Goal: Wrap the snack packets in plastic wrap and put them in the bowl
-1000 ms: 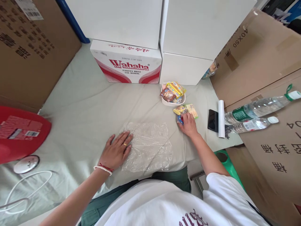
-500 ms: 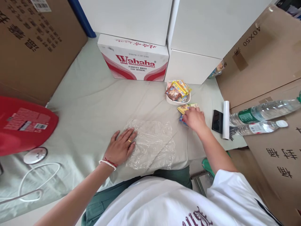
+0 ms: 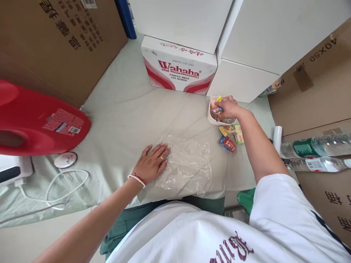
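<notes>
My left hand (image 3: 154,160) lies flat on the cloth, its fingertips on the left edge of a crumpled clear plastic bag (image 3: 186,166). At the white bowl (image 3: 223,122), my right hand (image 3: 230,106) reaches in from above with its fingers bent around a snack packet (image 3: 217,111); part of the packet is hidden by the hand. A bit of yellow wrapper shows by the fingers. In front of the bowl lie a yellow packet (image 3: 226,130), a pale green packet (image 3: 238,134) and a red and blue packet (image 3: 227,144).
Behind stand a Wahaha water carton (image 3: 178,71) and white boxes (image 3: 246,78). On the left are a red jug (image 3: 65,124), a round white disc (image 3: 65,159) and a white cable (image 3: 51,188). Bottles (image 3: 315,164) and a white roll (image 3: 277,138) lie at the right, by a cardboard box (image 3: 323,73).
My right hand has moved from the packets on the cloth up into the bowl. Those packets now lie uncovered. My left hand stays on the bag. The view has shifted.
</notes>
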Tool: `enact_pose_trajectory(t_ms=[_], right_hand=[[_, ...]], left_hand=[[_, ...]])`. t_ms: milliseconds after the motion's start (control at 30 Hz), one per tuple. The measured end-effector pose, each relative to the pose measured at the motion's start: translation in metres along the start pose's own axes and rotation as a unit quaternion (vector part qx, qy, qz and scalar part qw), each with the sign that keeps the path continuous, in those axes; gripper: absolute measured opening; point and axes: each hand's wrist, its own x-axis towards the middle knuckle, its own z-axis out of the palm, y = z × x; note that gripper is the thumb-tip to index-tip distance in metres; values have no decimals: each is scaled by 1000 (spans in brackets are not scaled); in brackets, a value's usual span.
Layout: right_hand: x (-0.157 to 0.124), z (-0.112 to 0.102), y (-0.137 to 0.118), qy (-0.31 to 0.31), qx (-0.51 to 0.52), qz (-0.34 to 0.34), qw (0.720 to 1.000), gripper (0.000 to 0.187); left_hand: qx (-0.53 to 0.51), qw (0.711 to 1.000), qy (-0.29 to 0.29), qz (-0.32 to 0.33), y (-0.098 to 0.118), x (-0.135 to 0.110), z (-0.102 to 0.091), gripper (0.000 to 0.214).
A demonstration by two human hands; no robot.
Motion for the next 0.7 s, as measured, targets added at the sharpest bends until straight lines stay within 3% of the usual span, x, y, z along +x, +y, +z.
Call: enact_pose_trajectory(t_ms=[100, 233, 433, 567, 700], right_hand=[[-24, 2, 1, 61, 2, -18, 998, 62], [-72, 19, 1, 150, 64, -69, 984, 41], [-115, 43, 15, 195, 149, -31, 969, 40], [-117, 49, 20, 201, 172, -17, 964, 41], [-112, 47, 13, 221, 202, 41, 953, 48]], left_hand=[[1, 1000, 6, 2, 0, 0, 0, 49], [-8, 1000, 2, -2, 2, 0, -1, 48], [-13, 1000, -2, -8, 2, 0, -2, 48], [-7, 1000, 1, -2, 2, 0, -2, 48], [-2, 1000, 3, 1, 1, 0, -2, 47]])
